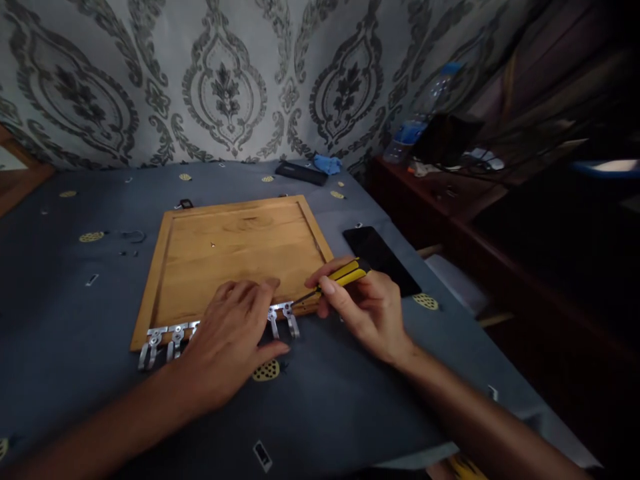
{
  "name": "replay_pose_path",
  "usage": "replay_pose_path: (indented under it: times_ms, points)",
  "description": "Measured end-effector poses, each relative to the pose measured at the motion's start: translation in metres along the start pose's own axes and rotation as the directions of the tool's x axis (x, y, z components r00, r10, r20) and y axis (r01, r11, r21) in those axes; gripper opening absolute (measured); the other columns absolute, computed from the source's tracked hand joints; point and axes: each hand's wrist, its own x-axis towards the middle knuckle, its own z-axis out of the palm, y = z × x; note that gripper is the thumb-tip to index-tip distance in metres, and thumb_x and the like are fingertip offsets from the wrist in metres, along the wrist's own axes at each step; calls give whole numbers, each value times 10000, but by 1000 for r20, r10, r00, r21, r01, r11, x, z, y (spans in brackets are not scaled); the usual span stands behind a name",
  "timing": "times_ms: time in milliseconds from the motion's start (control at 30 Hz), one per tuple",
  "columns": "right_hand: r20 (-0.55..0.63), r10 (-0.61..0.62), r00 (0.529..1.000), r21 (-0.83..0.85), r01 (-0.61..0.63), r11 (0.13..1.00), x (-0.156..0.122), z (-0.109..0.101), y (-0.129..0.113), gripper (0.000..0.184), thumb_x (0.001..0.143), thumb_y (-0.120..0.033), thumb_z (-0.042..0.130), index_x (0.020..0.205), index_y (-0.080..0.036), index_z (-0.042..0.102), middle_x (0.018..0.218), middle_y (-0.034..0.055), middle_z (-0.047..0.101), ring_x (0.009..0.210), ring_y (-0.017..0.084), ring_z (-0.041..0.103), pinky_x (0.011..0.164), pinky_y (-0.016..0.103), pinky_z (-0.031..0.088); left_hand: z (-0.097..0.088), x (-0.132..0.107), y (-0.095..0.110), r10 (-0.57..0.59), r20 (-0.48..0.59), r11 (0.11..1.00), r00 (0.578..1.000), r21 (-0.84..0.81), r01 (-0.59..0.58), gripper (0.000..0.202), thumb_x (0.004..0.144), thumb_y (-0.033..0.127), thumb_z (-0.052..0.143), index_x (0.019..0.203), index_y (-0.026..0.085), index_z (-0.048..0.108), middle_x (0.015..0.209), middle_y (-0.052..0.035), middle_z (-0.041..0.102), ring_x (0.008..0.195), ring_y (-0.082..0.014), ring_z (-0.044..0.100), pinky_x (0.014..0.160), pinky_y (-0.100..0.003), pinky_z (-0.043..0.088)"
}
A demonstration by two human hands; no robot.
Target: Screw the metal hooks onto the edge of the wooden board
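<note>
A framed wooden board (240, 257) lies on the blue patterned cloth. Along its near edge runs a metal hook rail (157, 331) with several silver double hooks hanging over the edge. My left hand (227, 333) rests across the middle of the rail and hides that stretch; its fingers reach onto the board and its thumb stands apart. Held in my right hand (373, 310) is a yellow and black screwdriver (347, 272). Its thin shaft points left and down, with the tip at the rail's right end. Whether the tip sits in a screw, I cannot tell.
Right of the board lies a black phone or tablet (383, 260). Farther back are a dark oblong case (301, 173) and a crumpled blue cloth (327, 164). A plastic bottle (413, 130) and cables stand on the dark furniture at right. Small dark bits (129, 253) lie left of the board.
</note>
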Motion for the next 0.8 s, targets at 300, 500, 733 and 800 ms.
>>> replay_pose_path:
  times_ms: [300, 500, 733, 800]
  points:
    - [-19, -4, 1000, 8, 4, 1000, 1, 0, -3, 154, 946, -291, 575, 837, -187, 610, 616, -38, 583, 494, 81, 598, 457, 201, 475, 5, 5, 12, -33, -73, 999, 997, -44, 30, 697, 754, 366, 795, 1295, 193, 390, 1082, -99, 688, 1009, -314, 634, 886, -461, 470]
    - [-16, 1, 1000, 4, -1, 1000, 0, 1, -4, 171, 939, -303, 582, 826, -177, 606, 672, -24, 616, 478, 73, 602, 450, 191, 480, 10, 7, 14, -34, -85, 996, 996, -82, 27, 711, 742, 317, 812, 1293, 188, 384, 1078, -101, 689, 984, -309, 641, 875, -455, 475]
    - [-7, -22, 1000, -39, 22, 999, -1, -1, -3, 168, 943, -290, 578, 819, -183, 613, 691, -17, 633, 496, 71, 602, 486, 206, 479, 12, 9, 15, -100, -67, 987, 993, -135, 90, 665, 746, 267, 795, 1274, 214, 395, 1125, -97, 675, 1043, -317, 629, 880, -465, 479]
    - [-7, -26, 1000, -42, 25, 999, 0, -1, -3, 176, 944, -307, 578, 817, -188, 609, 637, -29, 604, 496, 80, 598, 498, 216, 482, 13, 10, 14, -117, -78, 982, 990, -159, 104, 672, 734, 259, 801, 1270, 218, 397, 1101, -89, 679, 1045, -318, 628, 874, -466, 480]
